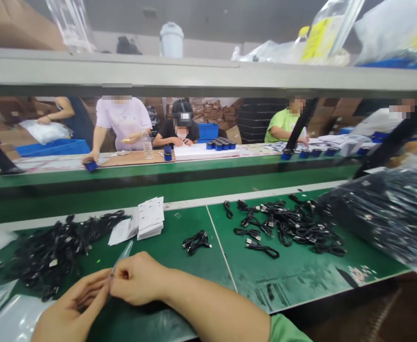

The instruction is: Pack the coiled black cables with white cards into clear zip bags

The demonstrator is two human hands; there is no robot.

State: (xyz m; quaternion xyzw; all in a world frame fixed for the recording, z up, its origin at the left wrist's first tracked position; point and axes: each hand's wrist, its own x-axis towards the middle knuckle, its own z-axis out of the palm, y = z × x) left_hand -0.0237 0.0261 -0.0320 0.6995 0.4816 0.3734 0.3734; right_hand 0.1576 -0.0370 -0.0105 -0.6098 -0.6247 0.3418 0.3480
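My left hand [75, 304] and my right hand [139, 278] meet above the near edge of the green table. Both are closed with their fingertips on a small see-through plastic bag [125, 251], whose top corner sticks up between them. Whatever is inside the bag is hidden by my fingers. Beyond my hands stands a stack of white printed leaflets [150, 218]. A small bundle of black cables [196, 242] lies to the right of it. A tangled heap of black cables [57, 251] spreads out on the left.
Coiled black USB cables [290, 221] lie scattered at the right, beside a large plastic bag of dark items [386, 209]. Plastic bags [14, 320] lie at the near left. Overhead runs a shelf [194, 71]. Several co-workers sit or stand across the green divider [208, 183].
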